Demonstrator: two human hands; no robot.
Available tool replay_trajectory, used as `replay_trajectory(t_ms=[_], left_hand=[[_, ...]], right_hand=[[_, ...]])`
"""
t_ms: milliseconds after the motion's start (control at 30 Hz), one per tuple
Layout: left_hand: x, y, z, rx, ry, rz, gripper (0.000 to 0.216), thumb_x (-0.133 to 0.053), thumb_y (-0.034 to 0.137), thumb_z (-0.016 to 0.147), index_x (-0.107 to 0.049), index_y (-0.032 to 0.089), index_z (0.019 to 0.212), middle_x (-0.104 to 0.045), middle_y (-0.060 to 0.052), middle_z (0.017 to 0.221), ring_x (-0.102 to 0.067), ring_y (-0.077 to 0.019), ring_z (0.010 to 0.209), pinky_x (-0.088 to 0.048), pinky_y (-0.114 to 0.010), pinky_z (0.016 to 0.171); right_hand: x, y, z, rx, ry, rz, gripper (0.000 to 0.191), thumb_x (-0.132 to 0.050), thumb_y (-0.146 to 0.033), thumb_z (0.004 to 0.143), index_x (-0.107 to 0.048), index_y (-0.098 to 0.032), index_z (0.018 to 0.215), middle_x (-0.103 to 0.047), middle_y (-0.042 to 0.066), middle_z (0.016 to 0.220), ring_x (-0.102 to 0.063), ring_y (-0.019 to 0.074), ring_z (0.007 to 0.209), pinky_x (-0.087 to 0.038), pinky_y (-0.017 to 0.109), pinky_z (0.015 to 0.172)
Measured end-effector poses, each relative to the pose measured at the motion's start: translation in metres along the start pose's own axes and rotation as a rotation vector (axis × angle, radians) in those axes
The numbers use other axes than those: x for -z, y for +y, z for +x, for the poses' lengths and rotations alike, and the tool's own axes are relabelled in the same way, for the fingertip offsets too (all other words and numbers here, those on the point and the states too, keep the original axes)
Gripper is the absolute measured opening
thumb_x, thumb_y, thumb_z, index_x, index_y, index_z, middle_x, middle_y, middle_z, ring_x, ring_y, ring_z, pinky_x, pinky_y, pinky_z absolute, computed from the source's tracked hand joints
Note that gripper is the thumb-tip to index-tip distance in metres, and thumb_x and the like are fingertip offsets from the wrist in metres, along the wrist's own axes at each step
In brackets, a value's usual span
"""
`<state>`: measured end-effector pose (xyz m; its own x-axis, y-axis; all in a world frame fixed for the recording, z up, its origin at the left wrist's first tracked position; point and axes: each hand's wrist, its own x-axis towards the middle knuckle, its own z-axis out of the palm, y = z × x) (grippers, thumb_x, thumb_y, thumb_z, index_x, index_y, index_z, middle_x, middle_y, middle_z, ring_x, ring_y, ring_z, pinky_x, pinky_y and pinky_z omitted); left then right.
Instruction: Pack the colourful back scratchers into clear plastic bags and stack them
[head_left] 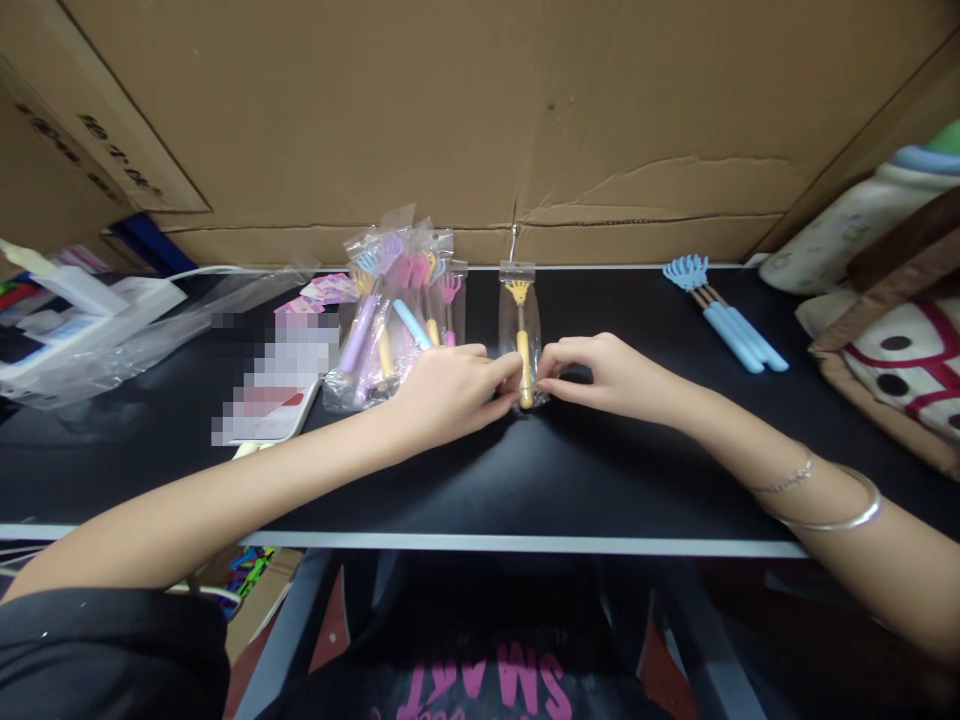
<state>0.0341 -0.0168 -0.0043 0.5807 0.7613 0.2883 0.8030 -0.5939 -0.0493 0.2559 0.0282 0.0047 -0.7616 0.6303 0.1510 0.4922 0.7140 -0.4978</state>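
Note:
A yellow back scratcher [523, 345] lies inside a clear plastic bag [507, 312] in the middle of the black table, its claw end pointing away from me. My left hand [457, 392] pinches the bag's near left edge, beside the handle's butt. On the other side, my right hand [589, 372] holds the near right edge between thumb and fingers. Left of these is a pile of bagged back scratchers [364, 330] in purple, yellow, pink and blue, partly covered by my left hand. Unbagged light blue back scratchers [735, 325] rest side by side at the right.
A pixelated phone [289, 385] and pink cards [330, 289] lie left of the pile. Farther left are a white power strip [90, 310] and loose plastic film. A bottle [847, 225] and a brown-trimmed bag [900, 350] stand right. Cardboard [450, 120] walls the back.

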Motion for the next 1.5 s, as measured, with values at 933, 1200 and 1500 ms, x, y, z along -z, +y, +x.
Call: replay_trajectory(t_ms=[933,1200,1500], left_hand=[[-0.007,-0.006,0.003,-0.029,-0.016,-0.167,0.014,-0.056,0.025,0.088,-0.069,0.022,0.087,-0.070,0.000,0.081,-0.066,-0.0184,0.081,-0.035,-0.028,0.060],[-0.005,-0.005,0.004,-0.012,-0.038,-0.141,0.017,-0.053,0.027,0.090,-0.069,0.021,0.088,-0.072,-0.002,0.083,-0.067,-0.0187,0.083,-0.035,-0.027,0.061],[-0.007,-0.005,0.003,-0.004,-0.009,-0.080,0.017,-0.054,0.031,0.090,-0.069,0.023,0.088,-0.072,-0.001,0.082,-0.068,-0.0191,0.082,-0.030,-0.028,0.056]], right_hand=[[0.008,0.000,-0.006,0.091,-0.167,-0.127,0.024,-0.056,-0.041,0.093,-0.070,-0.021,0.094,-0.070,0.005,0.090,-0.057,0.0205,0.087,-0.043,0.031,0.073],[0.009,-0.005,-0.007,0.069,-0.191,-0.193,0.021,-0.056,-0.040,0.093,-0.066,-0.022,0.088,-0.066,0.004,0.086,-0.055,0.0204,0.086,-0.040,0.030,0.069],[0.008,-0.005,-0.008,0.047,-0.150,-0.227,0.022,-0.055,-0.041,0.092,-0.062,-0.021,0.088,-0.060,0.004,0.081,-0.054,0.0168,0.072,-0.038,0.028,0.063]])
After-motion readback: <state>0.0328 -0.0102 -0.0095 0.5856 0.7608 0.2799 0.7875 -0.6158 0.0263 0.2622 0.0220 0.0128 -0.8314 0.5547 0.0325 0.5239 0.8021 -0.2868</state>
